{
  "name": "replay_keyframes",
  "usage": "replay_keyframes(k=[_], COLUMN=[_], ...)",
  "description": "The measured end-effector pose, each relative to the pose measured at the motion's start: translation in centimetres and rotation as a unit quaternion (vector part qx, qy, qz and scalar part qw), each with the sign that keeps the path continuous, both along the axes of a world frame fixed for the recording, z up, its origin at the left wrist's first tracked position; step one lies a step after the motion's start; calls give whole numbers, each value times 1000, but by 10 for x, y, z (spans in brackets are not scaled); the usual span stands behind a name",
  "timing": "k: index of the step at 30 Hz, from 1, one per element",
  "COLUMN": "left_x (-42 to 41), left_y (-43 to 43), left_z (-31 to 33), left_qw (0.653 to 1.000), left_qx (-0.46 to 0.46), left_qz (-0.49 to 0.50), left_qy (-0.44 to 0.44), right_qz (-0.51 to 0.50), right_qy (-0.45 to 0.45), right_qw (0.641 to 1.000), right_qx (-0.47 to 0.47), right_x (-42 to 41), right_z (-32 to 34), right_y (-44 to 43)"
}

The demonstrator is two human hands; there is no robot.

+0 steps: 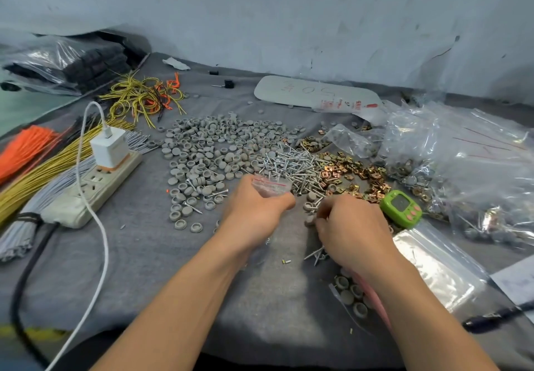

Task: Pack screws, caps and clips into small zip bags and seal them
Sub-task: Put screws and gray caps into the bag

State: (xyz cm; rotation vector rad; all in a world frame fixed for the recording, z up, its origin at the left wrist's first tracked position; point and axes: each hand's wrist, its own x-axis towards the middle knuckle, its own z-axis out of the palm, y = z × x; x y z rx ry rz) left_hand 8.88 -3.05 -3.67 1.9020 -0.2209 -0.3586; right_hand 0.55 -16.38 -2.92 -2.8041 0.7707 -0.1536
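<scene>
My left hand (254, 211) holds a small clear zip bag (271, 185) with a red seal line, its mouth up, just in front of the pile of silver screws (297, 165). My right hand (352, 232) is curled over the cloth beside it, its fingertips at a few grey caps (310, 208) and loose screws (316, 253); what it pinches is hidden. A wide spread of grey caps (213, 145) lies to the left of the screws. Copper-coloured clips (352, 174) lie to the right.
A green counter (400, 208) sits right of my right hand. Filled zip bags (462, 168) pile up at the right, flat empty bags (433, 263) nearer. A power strip (89, 188) with charger, wire bundles (43, 168) and cables lie at the left. A bag with caps (352, 298) lies under my right forearm.
</scene>
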Motion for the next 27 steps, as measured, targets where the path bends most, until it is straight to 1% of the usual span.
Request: replay_keyframes(k=[1,2,4,5,7,8,9,12,15,17,18,20,22,24,25,27], left_x=[-1,0,0,0,-2,-3,-4,-7,-4,-2,0,4,10,17,21,28], left_y=[-1,-2,-3,-4,-4,-4,-3,-2,0,3,4,7,12,19,24,35], left_z=[0,-1,-3,-5,-7,-8,-8,-7,-6,-7,-7,-5,-1,5,10,20], left_qw=[1000,1000,999,998,994,989,985,972,972,973,974,977,980,986,987,977], left_qx=[8,12,20,27,54,69,78,84,60,43,36,22,-2,-51,-90,-184], left_qz=[-9,-18,-35,-42,-50,-51,-54,-80,-94,-94,-91,-75,-46,-9,12,47], left_qy=[-4,-8,-22,-36,-85,-117,-147,-202,-208,-206,-203,-200,-191,-157,-133,-95], right_qz=[-2,-3,3,5,12,21,33,74,84,89,91,87,64,37,27,22], right_qy=[-65,-141,-288,-339,-400,-410,-409,-356,-277,-247,-245,-267,-319,-368,-376,-355], right_qw=[997,983,926,894,844,832,830,860,907,922,922,910,883,860,858,878], right_qx=[47,114,246,292,357,374,377,357,305,284,285,305,337,353,348,319], right_x=[1,1,3,3,5,7,8,13,15,17,18,21,25,31,36,48], right_z=[-1,-1,2,4,7,8,8,6,4,5,4,3,5,6,5,0], right_y=[0,-1,-2,-2,-2,-1,1,9,15,15,16,19,25,29,30,35])
